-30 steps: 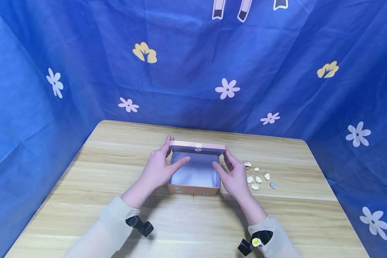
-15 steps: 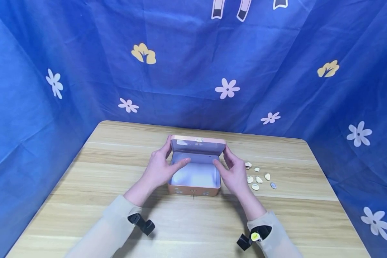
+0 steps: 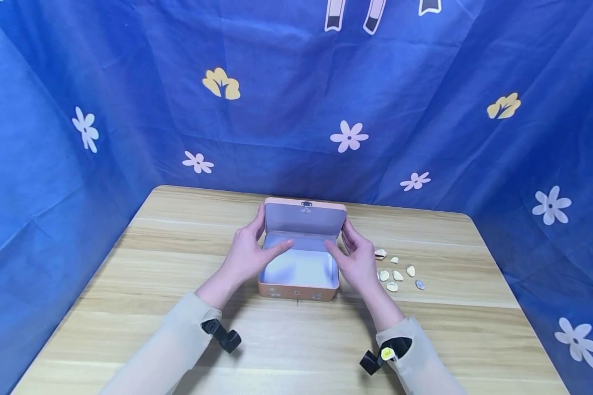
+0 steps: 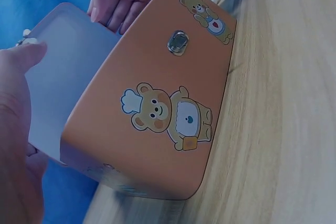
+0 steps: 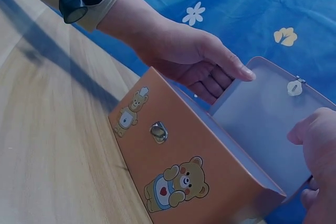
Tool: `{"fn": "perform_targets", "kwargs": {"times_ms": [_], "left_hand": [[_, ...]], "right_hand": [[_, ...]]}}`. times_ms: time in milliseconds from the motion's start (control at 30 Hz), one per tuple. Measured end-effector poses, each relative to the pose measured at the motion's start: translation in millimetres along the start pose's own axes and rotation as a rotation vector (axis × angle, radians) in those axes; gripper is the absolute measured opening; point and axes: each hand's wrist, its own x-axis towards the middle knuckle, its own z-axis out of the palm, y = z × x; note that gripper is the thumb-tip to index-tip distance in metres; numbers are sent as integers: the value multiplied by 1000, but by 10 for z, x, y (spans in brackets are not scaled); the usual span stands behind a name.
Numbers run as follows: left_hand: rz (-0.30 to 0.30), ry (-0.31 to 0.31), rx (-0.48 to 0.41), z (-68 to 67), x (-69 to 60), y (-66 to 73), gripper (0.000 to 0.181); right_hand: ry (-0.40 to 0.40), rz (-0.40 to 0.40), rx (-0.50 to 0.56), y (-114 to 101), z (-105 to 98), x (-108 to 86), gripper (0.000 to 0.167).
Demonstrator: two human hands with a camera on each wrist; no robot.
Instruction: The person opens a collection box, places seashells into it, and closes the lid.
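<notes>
We wear long sleeves of pale beige cloth, the left sleeve (image 3: 165, 345) and right sleeve (image 3: 427, 362) alike. On the right cuff (image 3: 395, 328) sits a black mount (image 3: 403, 346) with a small yellow sticker (image 3: 387, 353), its print too small for us to read; a blocky black camera (image 3: 370, 362) juts from the inner side of that cuff. Well left of the right cuff, our left cuff (image 3: 202, 308) carries another black camera (image 3: 229, 341) with a round front (image 5: 76, 14). Our right grip (image 3: 359, 264), beyond the right cuff, is bare, like our left grip (image 3: 245, 252).
</notes>
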Motion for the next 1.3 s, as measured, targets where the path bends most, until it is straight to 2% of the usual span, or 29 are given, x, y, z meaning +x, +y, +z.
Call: {"fn": "perform_targets", "kwargs": {"times_ms": [367, 767, 1000, 1200, 1300], "left_hand": [[18, 8, 37, 28, 86, -86, 119], [-15, -9, 52, 46, 176, -167, 126], [-32, -25, 71, 40, 216, -203, 125], [-39, -40, 68, 45, 256, -235, 124], [-46, -41, 86, 50, 279, -240, 125]], "right_hand": [[35, -8, -20, 110, 48, 88, 83], [12, 25, -6, 149, 100, 206, 96], [-8, 31, -39, -118, 126, 200, 91], [2, 20, -49, 213, 119, 285, 97], [8, 9, -37, 267, 118, 302, 98]]}}
